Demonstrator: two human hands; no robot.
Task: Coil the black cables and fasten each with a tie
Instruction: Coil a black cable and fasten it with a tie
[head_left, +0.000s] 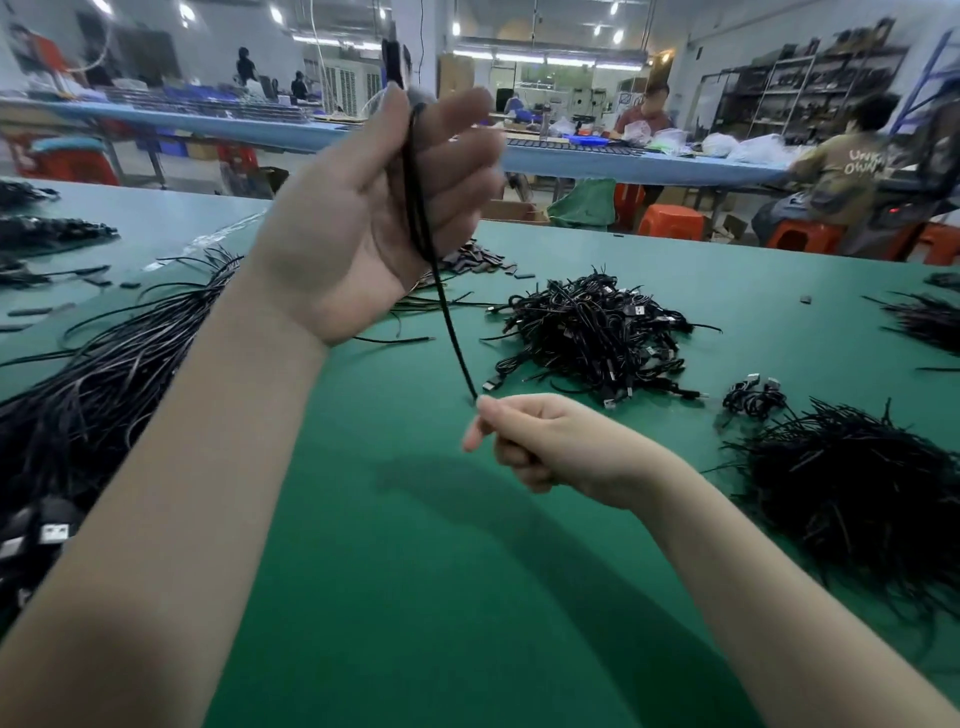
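Observation:
My left hand (363, 223) is raised above the green table (415, 571), palm toward me, pinching the plug end of a black cable (449, 322) between thumb and forefinger. The cable runs down across the palm in doubled strands. My right hand (540, 441), lower and to the right, pinches the cable's lower end and holds it taut. A heap of coiled black cables (592, 332) lies behind the right hand. A mass of loose black cables (104, 374) lies at the left.
A pile of black ties (857, 493) lies at the right. One small coiled cable (753, 397) rests near it. Small black pieces (478, 260) lie behind my left hand. People sit at a blue bench (623, 161) in the background, with orange stools (670, 221).

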